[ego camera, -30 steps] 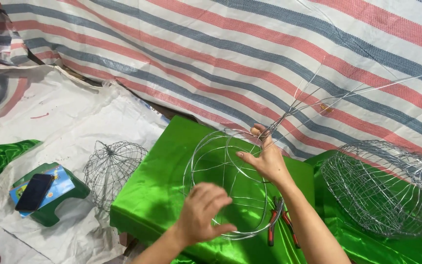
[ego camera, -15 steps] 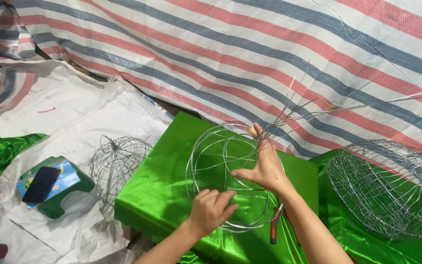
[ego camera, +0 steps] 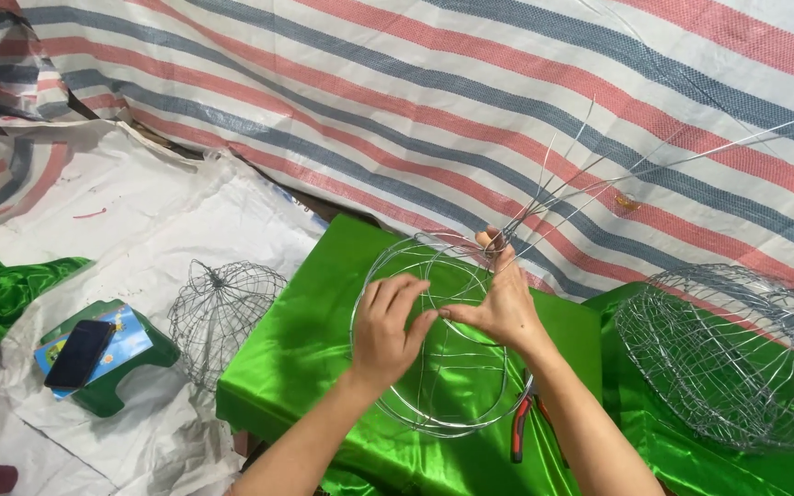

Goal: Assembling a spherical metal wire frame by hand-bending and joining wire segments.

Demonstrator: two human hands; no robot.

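Both hands, left [ego camera: 388, 326], right [ego camera: 498, 303], apparently pinching wire hoop frame [ego camera: 434, 404], pliers [ego camera: 518, 432] near table edge

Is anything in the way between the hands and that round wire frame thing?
No. Both hands are already on the wire frame: the left hand touches its middle wires, and the right hand grips where the wires gather. The red-handled pliers lie beside it, clear.
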